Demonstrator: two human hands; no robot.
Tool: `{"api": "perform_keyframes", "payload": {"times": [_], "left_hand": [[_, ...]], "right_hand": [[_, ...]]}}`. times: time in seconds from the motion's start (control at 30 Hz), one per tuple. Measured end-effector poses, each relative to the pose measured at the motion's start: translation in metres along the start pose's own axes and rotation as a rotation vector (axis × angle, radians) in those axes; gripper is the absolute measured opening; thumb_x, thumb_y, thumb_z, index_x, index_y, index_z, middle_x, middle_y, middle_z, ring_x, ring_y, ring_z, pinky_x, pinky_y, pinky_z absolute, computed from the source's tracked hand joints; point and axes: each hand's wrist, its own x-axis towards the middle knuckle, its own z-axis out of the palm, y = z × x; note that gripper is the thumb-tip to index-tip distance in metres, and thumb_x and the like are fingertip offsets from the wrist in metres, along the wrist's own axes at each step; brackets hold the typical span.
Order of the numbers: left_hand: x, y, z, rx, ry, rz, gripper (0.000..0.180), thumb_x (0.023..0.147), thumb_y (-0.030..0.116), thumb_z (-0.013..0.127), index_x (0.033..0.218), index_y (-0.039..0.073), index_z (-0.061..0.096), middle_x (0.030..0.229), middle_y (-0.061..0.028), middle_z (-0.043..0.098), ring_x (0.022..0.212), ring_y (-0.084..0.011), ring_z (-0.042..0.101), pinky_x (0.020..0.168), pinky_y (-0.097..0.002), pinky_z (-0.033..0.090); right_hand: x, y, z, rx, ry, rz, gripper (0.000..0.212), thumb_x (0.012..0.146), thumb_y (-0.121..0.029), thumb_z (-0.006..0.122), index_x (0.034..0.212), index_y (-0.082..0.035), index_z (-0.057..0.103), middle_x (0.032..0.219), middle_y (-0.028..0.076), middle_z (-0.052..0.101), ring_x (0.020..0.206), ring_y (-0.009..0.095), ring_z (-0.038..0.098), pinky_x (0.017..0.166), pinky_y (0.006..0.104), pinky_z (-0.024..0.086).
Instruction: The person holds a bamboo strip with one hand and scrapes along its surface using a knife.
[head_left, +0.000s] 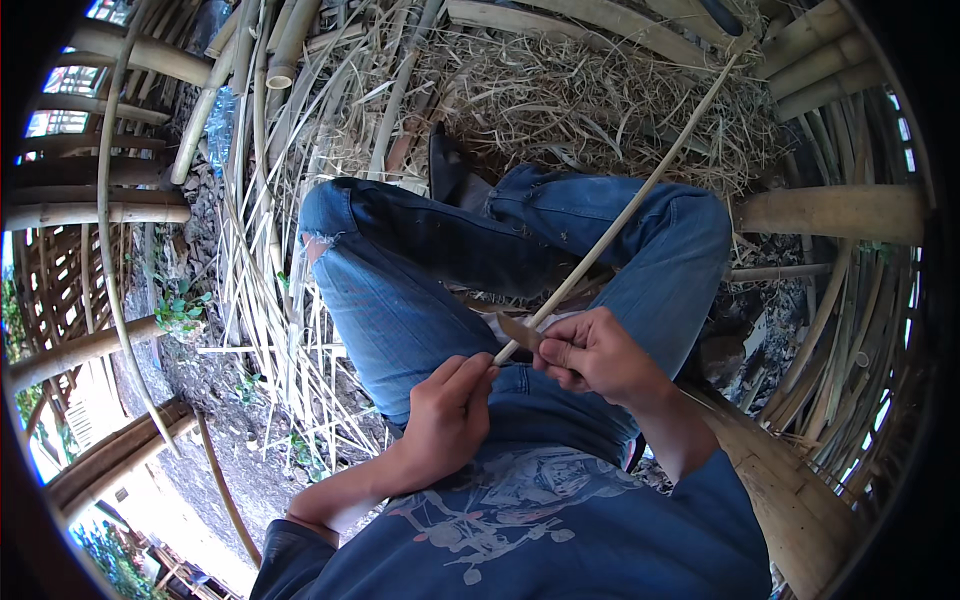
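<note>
A long, thin bamboo strip [640, 200] runs from my lap up past my right knee to the far right. Its near end lies in my left hand [455, 398], whose fingers are closed around it. My right hand [590, 352] grips a knife by a handle hidden in the fist. The short brownish knife blade [516, 330] points left and lies against the strip, just beyond my left fingers. Both hands are close together over my lap.
A heap of curly bamboo shavings [590, 100] spreads beyond my legs. Pale split strips [290, 340] lie scattered to the left. Thick bamboo poles [835, 214] stand at the right, near bundled slats [850, 330]. More poles [100, 212] form a frame at the left.
</note>
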Motion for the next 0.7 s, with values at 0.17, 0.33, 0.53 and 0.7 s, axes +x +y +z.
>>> {"api": "perform_keyframes", "payload": {"times": [0.17,0.33,0.53,0.7], "left_hand": [[-0.004,-0.005,0.004,-0.054,0.005,0.028,0.012,0.085,-0.005,0.059,0.096,-0.001,0.06,0.071,-0.0142,0.054,0.056,-0.0273,0.055,0.05,-0.035,0.042],[-0.009,-0.001,-0.006,0.036,-0.02,-0.024,0.013,0.084,-0.006,0.059,0.096,0.0,0.06,0.071,-0.0143,0.054,0.056,-0.0277,0.055,0.05,-0.0354,0.042],[-0.007,-0.003,0.004,0.002,0.047,0.057,0.011,0.085,-0.006,0.059,0.094,-0.002,0.062,0.069,-0.0124,0.054,0.052,-0.0203,0.052,0.047,-0.031,0.039],[-0.008,0.002,-0.001,0.017,0.033,0.038,0.01,0.085,-0.006,0.059,0.094,-0.002,0.062,0.069,-0.0123,0.054,0.053,-0.0203,0.053,0.047,-0.031,0.04]], "right_hand": [[0.002,0.004,0.008,-0.008,-0.068,0.067,0.019,0.093,-0.007,0.056,0.081,0.005,0.064,0.056,0.001,0.052,0.045,0.004,0.043,0.04,0.0195,0.031],[0.002,-0.004,-0.021,0.088,0.042,-0.031,0.02,0.094,-0.007,0.055,0.079,0.004,0.063,0.055,0.001,0.052,0.043,0.004,0.041,0.038,0.0197,0.029],[0.006,0.004,0.006,0.068,-0.145,0.137,0.021,0.094,-0.008,0.054,0.079,0.004,0.062,0.055,0.001,0.051,0.042,0.005,0.04,0.037,0.0198,0.028],[0.005,0.0,-0.002,0.09,-0.154,0.109,0.019,0.093,-0.008,0.056,0.082,0.005,0.064,0.055,0.001,0.053,0.042,0.005,0.041,0.037,0.0203,0.029]]}}
